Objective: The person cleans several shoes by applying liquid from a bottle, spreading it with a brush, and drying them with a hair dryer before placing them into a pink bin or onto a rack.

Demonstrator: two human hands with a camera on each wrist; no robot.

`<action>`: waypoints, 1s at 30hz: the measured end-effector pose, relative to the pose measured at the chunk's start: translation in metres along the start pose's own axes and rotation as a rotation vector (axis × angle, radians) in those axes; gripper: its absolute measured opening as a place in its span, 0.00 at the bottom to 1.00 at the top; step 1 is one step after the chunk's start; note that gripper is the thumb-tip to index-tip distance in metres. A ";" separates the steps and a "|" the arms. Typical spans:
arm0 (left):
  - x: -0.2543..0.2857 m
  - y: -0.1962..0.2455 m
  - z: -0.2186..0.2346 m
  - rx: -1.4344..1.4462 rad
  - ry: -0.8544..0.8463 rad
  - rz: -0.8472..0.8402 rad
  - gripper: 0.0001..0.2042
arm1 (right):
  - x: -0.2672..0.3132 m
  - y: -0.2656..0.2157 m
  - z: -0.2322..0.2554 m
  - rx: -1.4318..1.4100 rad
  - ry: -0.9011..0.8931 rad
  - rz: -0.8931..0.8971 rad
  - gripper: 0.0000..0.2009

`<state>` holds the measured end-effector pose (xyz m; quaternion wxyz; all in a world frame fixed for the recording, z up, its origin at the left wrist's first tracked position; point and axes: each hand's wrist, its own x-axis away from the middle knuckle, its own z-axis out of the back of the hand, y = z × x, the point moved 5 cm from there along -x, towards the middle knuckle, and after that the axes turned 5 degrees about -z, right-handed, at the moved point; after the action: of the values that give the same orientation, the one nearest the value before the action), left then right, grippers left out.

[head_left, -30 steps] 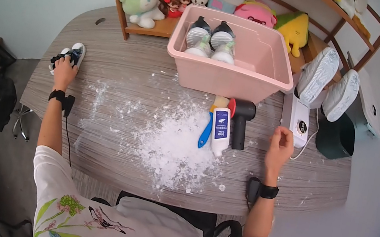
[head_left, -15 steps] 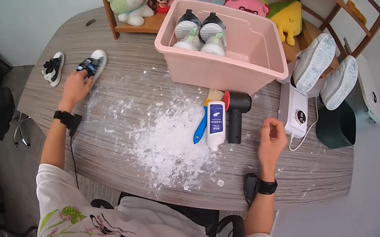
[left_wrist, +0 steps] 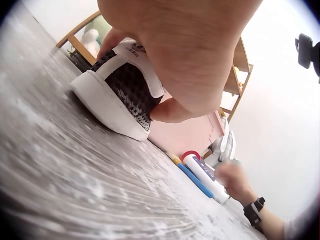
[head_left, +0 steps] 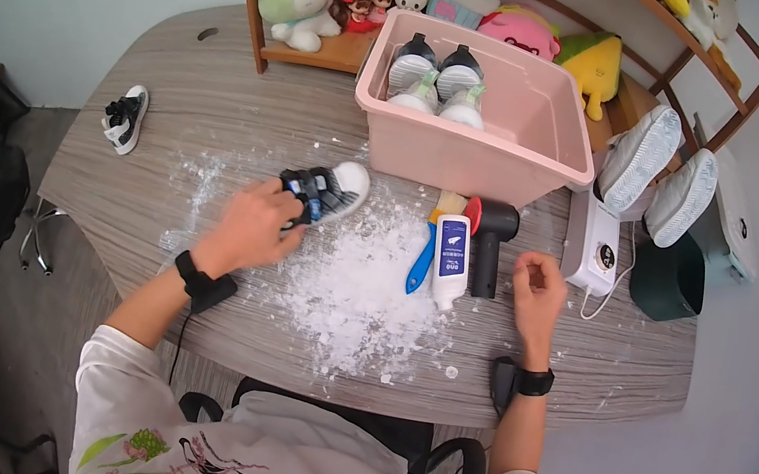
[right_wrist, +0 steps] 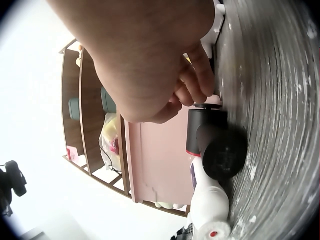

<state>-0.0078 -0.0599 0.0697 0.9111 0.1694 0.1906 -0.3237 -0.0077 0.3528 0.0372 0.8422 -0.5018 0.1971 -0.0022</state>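
Note:
In the head view my left hand (head_left: pixel 249 226) grips a black-and-white sneaker (head_left: pixel 343 192) at the left edge of a patch of white powder (head_left: pixel 357 304). The left wrist view has thumb and fingers on either side of the shoe's upper, its white sole (left_wrist: pixel 107 107) low over the table. Its mate, another black-and-white sneaker (head_left: pixel 125 121), lies at the far left. My right hand (head_left: pixel 538 290) is idle, fingers loosely curled and holding nothing. Nearest to it is a black hair dryer (head_left: pixel 489 256), beside a white bottle (head_left: pixel 449 268) and a blue-handled brush (head_left: pixel 420 262).
A pink bin (head_left: pixel 465 156) at the back contains a pair of shoes (head_left: pixel 436 79). Two white shoes (head_left: pixel 639 161) stand soles outward on a white device (head_left: pixel 591 249) at the right, near a dark green bin (head_left: pixel 669 278). Plush toys (head_left: pixel 299 5) fill the shelf behind.
My left hand has taken one sneaker from the pair at the far left and brought it right, to the powder. The other sneaker stays behind. My right hand has barely moved.

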 end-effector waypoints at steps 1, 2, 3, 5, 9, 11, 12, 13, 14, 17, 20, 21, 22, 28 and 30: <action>-0.003 0.004 -0.003 0.001 0.005 -0.004 0.09 | 0.000 -0.010 -0.002 0.077 0.000 0.062 0.04; -0.007 0.010 -0.006 0.006 0.012 -0.033 0.08 | 0.001 -0.021 -0.003 0.080 0.003 0.066 0.04; -0.010 0.016 -0.009 0.012 0.019 -0.060 0.08 | 0.004 -0.036 -0.007 0.130 -0.037 0.119 0.05; -0.016 0.022 -0.015 -0.017 -0.023 -0.053 0.07 | 0.007 -0.061 -0.017 0.181 -0.079 0.174 0.07; -0.024 0.028 -0.022 0.006 0.040 -0.103 0.07 | 0.021 -0.105 -0.045 0.259 -0.190 0.507 0.09; -0.025 0.027 -0.024 -0.001 0.062 -0.120 0.08 | 0.026 -0.111 -0.062 0.261 -0.344 0.532 0.08; -0.025 0.025 -0.025 0.028 0.083 -0.099 0.08 | 0.028 -0.111 -0.069 0.291 -0.373 0.539 0.09; -0.026 0.024 -0.025 0.060 0.103 -0.077 0.09 | 0.027 -0.111 -0.074 0.301 -0.360 0.536 0.09; -0.027 0.025 -0.026 0.068 0.106 -0.090 0.09 | 0.030 -0.111 -0.083 0.397 -0.411 0.588 0.09; -0.028 0.017 -0.025 0.145 0.112 -0.001 0.09 | 0.034 -0.102 -0.102 0.556 -0.476 0.651 0.10; -0.025 0.003 -0.027 0.268 0.154 0.053 0.11 | 0.037 -0.102 -0.111 0.700 -0.512 0.630 0.10; -0.024 -0.003 -0.029 0.396 0.172 0.097 0.11 | 0.037 -0.104 -0.112 0.727 -0.501 0.626 0.09; -0.022 -0.009 -0.032 0.526 0.191 0.141 0.12 | 0.037 -0.104 -0.114 0.755 -0.490 0.621 0.09; -0.012 -0.011 -0.063 0.975 0.110 0.254 0.11 | 0.033 -0.103 -0.123 0.767 -0.480 0.654 0.09; -0.008 -0.016 -0.069 1.109 0.117 0.258 0.10 | 0.032 -0.103 -0.124 0.763 -0.496 0.658 0.10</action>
<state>-0.0399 -0.0375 0.0107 0.7061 0.6616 0.0203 -0.2515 0.0007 0.1907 0.0621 0.9414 -0.0589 0.1245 0.3077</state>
